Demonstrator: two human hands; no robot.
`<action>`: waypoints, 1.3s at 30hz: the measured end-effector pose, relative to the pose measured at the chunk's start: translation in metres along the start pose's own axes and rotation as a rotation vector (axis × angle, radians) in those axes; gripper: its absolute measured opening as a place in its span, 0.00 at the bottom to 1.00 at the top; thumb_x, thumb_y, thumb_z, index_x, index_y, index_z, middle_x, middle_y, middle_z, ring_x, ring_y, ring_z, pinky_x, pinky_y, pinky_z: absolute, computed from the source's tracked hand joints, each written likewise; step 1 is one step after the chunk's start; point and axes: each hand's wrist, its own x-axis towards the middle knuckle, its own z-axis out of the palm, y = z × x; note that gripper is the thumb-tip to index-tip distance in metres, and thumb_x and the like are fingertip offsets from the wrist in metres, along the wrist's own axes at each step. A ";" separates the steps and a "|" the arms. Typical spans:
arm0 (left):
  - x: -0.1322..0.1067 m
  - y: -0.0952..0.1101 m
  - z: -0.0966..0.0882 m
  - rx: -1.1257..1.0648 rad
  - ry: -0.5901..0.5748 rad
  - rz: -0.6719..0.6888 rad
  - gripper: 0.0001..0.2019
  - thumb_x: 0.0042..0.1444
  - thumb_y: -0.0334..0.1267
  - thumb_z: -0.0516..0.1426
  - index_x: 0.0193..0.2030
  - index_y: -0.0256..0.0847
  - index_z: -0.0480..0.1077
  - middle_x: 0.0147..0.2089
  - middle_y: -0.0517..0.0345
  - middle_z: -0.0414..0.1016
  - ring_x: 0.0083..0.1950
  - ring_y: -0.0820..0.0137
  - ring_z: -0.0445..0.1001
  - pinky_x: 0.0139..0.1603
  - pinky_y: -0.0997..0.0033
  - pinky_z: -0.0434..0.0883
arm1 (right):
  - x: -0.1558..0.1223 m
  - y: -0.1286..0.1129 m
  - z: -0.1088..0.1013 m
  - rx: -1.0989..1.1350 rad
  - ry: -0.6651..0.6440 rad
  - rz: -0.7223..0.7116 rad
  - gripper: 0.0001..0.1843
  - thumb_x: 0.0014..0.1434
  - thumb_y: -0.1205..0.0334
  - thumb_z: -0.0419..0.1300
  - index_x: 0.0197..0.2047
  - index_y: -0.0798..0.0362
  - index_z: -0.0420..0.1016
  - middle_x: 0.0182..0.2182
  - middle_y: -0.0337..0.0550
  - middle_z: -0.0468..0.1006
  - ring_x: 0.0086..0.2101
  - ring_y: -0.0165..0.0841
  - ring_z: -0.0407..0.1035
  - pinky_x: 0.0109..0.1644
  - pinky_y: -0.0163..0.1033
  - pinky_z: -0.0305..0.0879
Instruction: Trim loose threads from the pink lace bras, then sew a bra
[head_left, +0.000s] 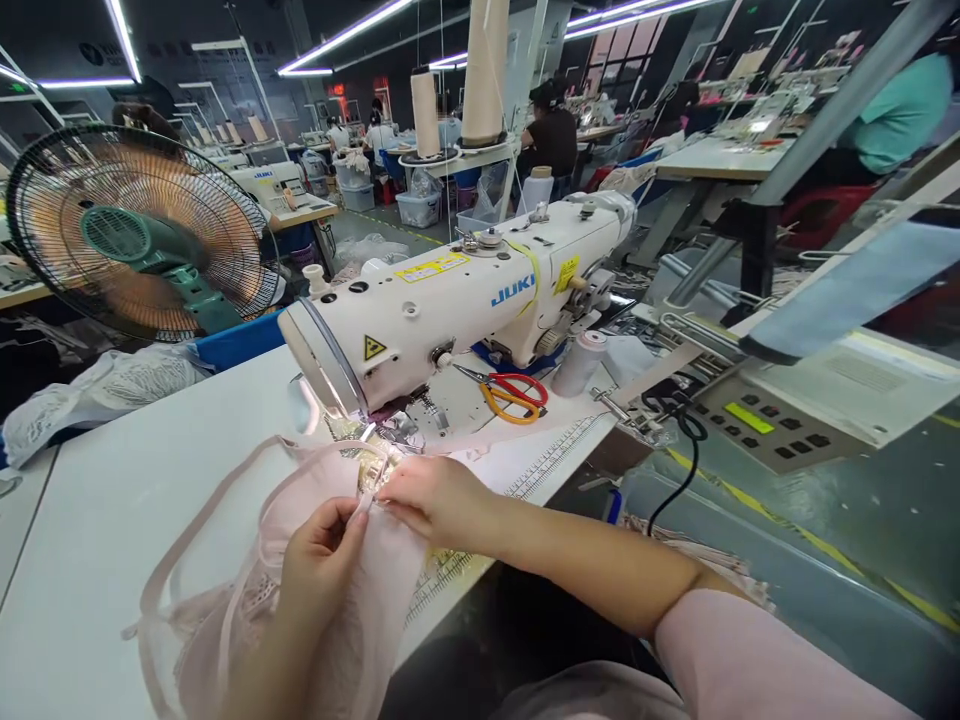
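Pale pink fabric of a garment with thin straps (307, 470) lies over the front of the white table and hangs toward me. My left hand (326, 550) pinches an edge of it between thumb and forefinger. Close against it, my right hand (435, 495) has its fingers closed on the same edge, just in front of the needle area. Above both hands is the head of a white JUKI sewing machine (427, 310). What lies right under the presser foot is partly hidden by my right fingers and the cloth.
Scissors (514, 398) with red and orange handles lie beside a thread cone (579, 362) behind my right hand. A control box (795, 410) hangs at the right under a slanted metal arm. A large fan (142, 235) stands at left. Other people sit at machines farther back.
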 end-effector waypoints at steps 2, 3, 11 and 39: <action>0.001 -0.001 -0.002 0.027 -0.019 0.016 0.10 0.46 0.46 0.60 0.29 0.41 0.72 0.25 0.61 0.70 0.27 0.70 0.67 0.28 0.75 0.65 | 0.009 -0.005 0.010 -0.053 -0.013 -0.002 0.09 0.60 0.64 0.53 0.38 0.53 0.75 0.35 0.43 0.76 0.35 0.32 0.68 0.34 0.34 0.58; 0.002 -0.002 -0.003 0.034 -0.025 0.017 0.10 0.46 0.45 0.60 0.28 0.41 0.72 0.25 0.61 0.70 0.27 0.70 0.66 0.27 0.75 0.65 | 0.012 -0.005 0.012 -0.081 -0.023 0.002 0.10 0.60 0.64 0.53 0.38 0.53 0.75 0.35 0.43 0.76 0.34 0.32 0.67 0.33 0.34 0.57; 0.004 -0.007 -0.005 0.045 -0.048 0.023 0.08 0.47 0.43 0.59 0.28 0.40 0.72 0.25 0.60 0.70 0.28 0.69 0.67 0.28 0.74 0.66 | 0.016 -0.009 0.017 -0.294 -0.053 0.000 0.09 0.58 0.64 0.51 0.31 0.54 0.72 0.29 0.41 0.72 0.29 0.31 0.63 0.26 0.35 0.47; 0.001 0.005 -0.003 -0.151 -0.078 -0.131 0.12 0.44 0.45 0.63 0.32 0.40 0.71 0.29 0.60 0.74 0.31 0.70 0.69 0.30 0.75 0.66 | 0.019 0.010 0.009 0.318 -0.092 0.107 0.24 0.53 0.72 0.55 0.55 0.54 0.63 0.51 0.46 0.72 0.42 0.33 0.69 0.45 0.37 0.62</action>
